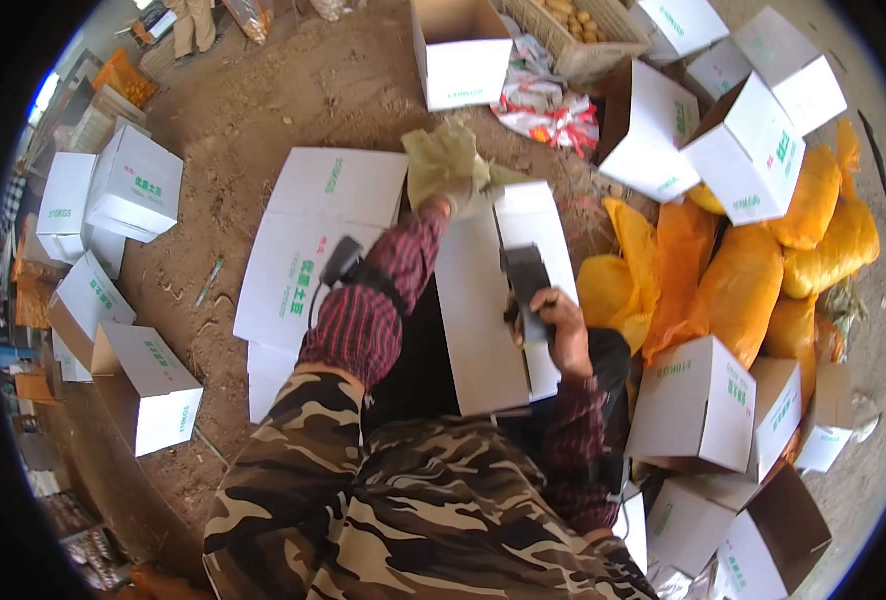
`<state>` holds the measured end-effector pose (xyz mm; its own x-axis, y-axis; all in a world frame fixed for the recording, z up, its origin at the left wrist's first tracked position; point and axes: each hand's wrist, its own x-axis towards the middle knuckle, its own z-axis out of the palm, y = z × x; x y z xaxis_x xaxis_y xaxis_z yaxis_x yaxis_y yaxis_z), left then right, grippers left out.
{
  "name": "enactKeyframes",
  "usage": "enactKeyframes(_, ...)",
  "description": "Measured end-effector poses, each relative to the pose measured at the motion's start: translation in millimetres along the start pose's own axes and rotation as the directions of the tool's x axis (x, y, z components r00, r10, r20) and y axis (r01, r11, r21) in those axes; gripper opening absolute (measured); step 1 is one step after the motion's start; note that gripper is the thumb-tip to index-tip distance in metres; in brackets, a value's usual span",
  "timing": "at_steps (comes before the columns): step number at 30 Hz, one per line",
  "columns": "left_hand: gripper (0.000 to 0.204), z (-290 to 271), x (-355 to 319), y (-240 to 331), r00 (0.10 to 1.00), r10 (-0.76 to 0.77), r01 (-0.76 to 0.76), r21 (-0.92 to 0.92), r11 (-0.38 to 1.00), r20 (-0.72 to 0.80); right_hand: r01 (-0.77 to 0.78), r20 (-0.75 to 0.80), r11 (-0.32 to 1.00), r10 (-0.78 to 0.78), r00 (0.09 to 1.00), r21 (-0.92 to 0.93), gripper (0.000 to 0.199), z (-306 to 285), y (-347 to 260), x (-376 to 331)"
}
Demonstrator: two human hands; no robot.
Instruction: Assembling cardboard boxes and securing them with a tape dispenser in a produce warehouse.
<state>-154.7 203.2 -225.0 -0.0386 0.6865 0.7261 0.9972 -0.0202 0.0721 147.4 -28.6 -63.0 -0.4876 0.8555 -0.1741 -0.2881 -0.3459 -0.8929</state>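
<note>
A white carton [475,290] stands between my knees, its two long top flaps folded in with a dark gap between them. My right hand [563,322] is closed around a black, boxy hand tool [528,280], held over the right flap near the gap. Its exact kind does not show. My left hand [453,198] reaches to the far end of the carton. A crumpled yellowish-green sack [438,160] lies just beyond it, and the fingers cannot be made out there. Flat white cartons [303,245] lie under my left forearm, which has a black device strapped on.
Open white cartons stand at the left [168,390], far side [465,75] and right [693,405]. Full orange sacks [743,285] are heaped on the right. A basket [613,50] of potatoes stands far off. A green pen-like stick [209,283] lies on the dirt floor [213,150].
</note>
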Motion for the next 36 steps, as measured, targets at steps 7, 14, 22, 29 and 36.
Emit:
enactKeyframes(7, 0.088, -47.9, 36.7, 43.8, 0.775, 0.229, -0.129, -0.206, 0.970, 0.589, -0.197, -0.208, 0.913, 0.128, 0.970, -0.356, 0.026, -10.0, -9.3, -197.2)
enactKeyframes(14, 0.070, -24.2, 46.0, 62.6, 0.738, 0.250, -0.030, -0.340, 0.940, 0.626, -0.445, -0.522, 0.797, 0.196, 0.830, -0.408, 0.028, -3.7, 18.5, -247.1)
enactKeyframes(22, 0.052, -42.0, 3.4, 68.5, 0.677, 0.309, 0.065, -0.471, 0.880, 0.668, -0.413, -0.442, 0.719, 0.163, 0.882, -0.560, 0.035, -98.7, 169.0, -198.9)
enactKeyframes(29, 0.048, -217.5, 79.4, 40.8, 0.753, 0.019, 0.296, -0.364, 0.883, 0.658, -0.155, -0.223, 0.715, -0.001, 0.975, -0.682, 0.041, -22.0, 53.3, -116.9)
enactKeyframes(36, 0.028, -602.5, 137.9, -244.4, 0.826, -0.115, 0.230, 0.144, 0.963, -0.552, 0.337, 0.421, 0.876, -0.176, 0.890, -0.346, 0.025, 243.1, -68.7, 27.7)
